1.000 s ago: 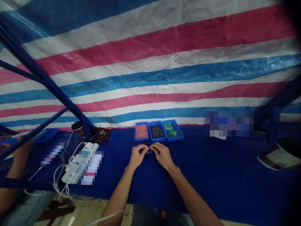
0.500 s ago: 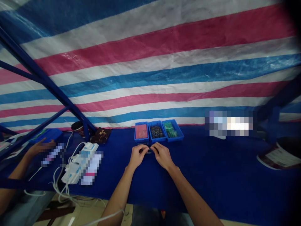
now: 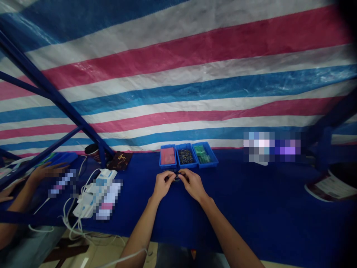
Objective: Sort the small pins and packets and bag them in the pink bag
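My left hand point(image 3: 164, 183) is closed in a pinch, thumb against bent fingers, above the blue tabletop point(image 3: 178, 216). Facing it, my right hand point(image 3: 192, 182) is pinched too, its fingertips a small gap away. Several thin, dark metal screws point(image 3: 176, 178) show in that gap, at the fingertips of both hands; their exact number and ends are too small to tell. Just beyond my hands stands a blue bin of loose screws point(image 3: 186, 157). To its left is a bin with pink packets point(image 3: 167, 156), to its right one with green packets point(image 3: 203, 154).
A white power strip point(image 3: 95, 193) with tangled cables lies left, beside a blurred-out phone-like item point(image 3: 108, 201). A co-worker's hand point(image 3: 46, 173) is further left. A dark brown packet point(image 3: 120, 160) lies behind. A round tub point(image 3: 334, 182) stands right; striped sheeting point(image 3: 178, 89) hangs behind.
My hands stay almost in place, with only slight finger shifts around the screws. At the left, the co-worker's hand has moved a little, and another hand now shows at the edge.
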`<action>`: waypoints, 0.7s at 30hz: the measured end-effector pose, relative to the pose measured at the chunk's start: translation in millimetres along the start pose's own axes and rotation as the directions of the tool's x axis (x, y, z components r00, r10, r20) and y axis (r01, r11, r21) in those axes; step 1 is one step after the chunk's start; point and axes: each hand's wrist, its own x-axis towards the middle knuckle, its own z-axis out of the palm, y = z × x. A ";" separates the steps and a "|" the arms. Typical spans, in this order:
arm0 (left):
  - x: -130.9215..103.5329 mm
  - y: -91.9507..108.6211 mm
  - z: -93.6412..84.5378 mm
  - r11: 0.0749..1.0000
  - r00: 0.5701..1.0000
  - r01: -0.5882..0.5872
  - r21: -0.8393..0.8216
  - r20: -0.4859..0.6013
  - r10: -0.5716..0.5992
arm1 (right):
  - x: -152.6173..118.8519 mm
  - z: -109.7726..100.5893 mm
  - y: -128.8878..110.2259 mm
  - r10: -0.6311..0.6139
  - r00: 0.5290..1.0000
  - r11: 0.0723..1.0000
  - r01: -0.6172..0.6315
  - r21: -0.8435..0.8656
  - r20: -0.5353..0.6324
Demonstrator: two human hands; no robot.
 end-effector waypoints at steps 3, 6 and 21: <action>0.0 -0.6 -0.4 1.000 1.000 0.010 -0.006 -0.008 -0.010 | 0.2 -0.7 -0.3 -0.019 1.000 0.999 0.019 0.039 -0.006; 0.3 -1.2 -0.4 1.000 1.000 0.014 -0.006 -0.008 -0.014 | 0.9 -0.9 -1.1 -0.038 0.999 0.998 0.038 0.045 0.001; 0.3 -0.7 0.0 1.000 1.000 0.000 -0.014 0.004 0.000 | 0.6 0.1 0.0 0.005 1.000 0.997 -0.003 -0.073 0.018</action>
